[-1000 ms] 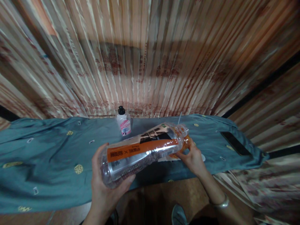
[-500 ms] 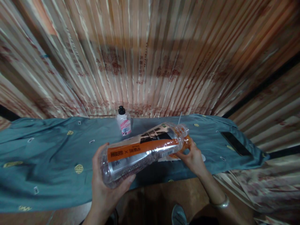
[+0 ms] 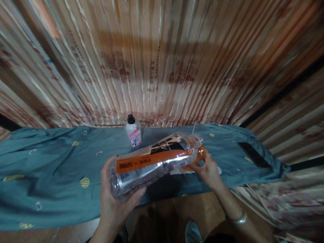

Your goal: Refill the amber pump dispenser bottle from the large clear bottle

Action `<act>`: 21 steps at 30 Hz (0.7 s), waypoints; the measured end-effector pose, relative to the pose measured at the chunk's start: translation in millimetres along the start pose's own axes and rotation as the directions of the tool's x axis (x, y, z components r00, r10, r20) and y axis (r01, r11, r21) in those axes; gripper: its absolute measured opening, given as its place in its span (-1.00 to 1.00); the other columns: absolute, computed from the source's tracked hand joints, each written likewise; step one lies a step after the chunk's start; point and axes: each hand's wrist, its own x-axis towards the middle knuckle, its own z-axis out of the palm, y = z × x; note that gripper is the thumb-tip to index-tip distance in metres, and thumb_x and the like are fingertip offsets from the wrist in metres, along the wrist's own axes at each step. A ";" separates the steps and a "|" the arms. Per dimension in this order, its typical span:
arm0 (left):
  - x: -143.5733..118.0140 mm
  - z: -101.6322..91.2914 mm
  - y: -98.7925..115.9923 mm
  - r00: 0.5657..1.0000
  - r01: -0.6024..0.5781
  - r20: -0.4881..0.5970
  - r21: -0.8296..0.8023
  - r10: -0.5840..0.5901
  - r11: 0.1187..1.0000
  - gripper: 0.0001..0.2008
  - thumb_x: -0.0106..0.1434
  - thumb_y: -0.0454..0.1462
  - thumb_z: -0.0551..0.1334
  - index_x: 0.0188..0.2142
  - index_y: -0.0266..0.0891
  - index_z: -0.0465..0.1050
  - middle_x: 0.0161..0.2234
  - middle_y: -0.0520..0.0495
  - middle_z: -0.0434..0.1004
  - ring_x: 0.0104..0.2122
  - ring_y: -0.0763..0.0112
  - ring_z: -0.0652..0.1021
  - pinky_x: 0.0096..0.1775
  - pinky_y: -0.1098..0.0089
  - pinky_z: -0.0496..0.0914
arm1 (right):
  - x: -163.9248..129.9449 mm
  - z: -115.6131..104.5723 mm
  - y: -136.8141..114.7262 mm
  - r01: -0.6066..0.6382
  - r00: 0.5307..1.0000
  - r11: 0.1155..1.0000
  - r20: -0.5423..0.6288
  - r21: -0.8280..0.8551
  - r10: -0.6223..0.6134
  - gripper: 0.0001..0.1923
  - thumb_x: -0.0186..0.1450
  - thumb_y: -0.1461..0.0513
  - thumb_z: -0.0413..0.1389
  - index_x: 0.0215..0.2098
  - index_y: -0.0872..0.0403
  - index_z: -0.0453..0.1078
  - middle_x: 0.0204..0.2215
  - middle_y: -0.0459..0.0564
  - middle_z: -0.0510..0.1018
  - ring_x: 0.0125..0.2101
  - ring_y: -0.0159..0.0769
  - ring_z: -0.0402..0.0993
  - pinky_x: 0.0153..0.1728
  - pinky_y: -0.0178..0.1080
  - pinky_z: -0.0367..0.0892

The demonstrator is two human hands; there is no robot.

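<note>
A large clear plastic drink bottle (image 3: 157,162) with an orange, silver and black label lies tilted across the view, its neck pointing right and slightly up. My left hand (image 3: 113,195) is wrapped round its base. At the neck end, the fingers of my right hand (image 3: 209,170) are closed on an orange see-through object (image 3: 201,153); the bottle hides most of it, so its kind is unclear. A thin pale stick or straw (image 3: 194,127) rises behind the bottle neck. Something white and flat (image 3: 219,169) shows beneath the right hand.
A small bottle with a black cap and pink label (image 3: 135,135) stands toward the back of the cloth-covered table (image 3: 60,168). A black phone (image 3: 253,155) lies at the right. Pleated curtains (image 3: 157,67) hang close behind the table and at the right.
Almost nothing differs. Both hands keep their holds, and the large bottle has shifted only very slightly.
</note>
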 end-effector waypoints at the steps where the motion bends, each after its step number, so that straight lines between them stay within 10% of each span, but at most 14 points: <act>1: 0.1 0.1 -0.1 1.000 0.002 0.000 -0.004 -0.002 1.000 -0.17 0.00 -0.08 0.54 0.24 -0.15 0.36 0.08 -0.20 0.58 0.03 0.02 0.65 0.11 0.06 0.58 | 0.1 0.2 0.6 0.000 1.000 1.000 -0.002 0.002 0.000 -0.27 0.14 -0.15 0.36 0.14 0.04 0.45 -0.10 0.13 0.75 -0.13 0.06 0.73 -0.12 -0.04 0.61; 21: -1.7 3.4 -4.3 0.999 0.046 -0.004 -0.066 -0.047 0.997 -0.15 -0.02 -0.05 0.57 0.23 -0.14 0.37 0.10 -0.20 0.56 0.03 0.04 0.64 0.10 0.09 0.58 | 1.0 -0.5 2.1 -0.022 1.000 1.000 0.010 0.011 0.022 -0.27 0.14 -0.12 0.36 0.15 0.05 0.45 -0.12 0.11 0.76 -0.16 0.04 0.73 -0.14 -0.05 0.61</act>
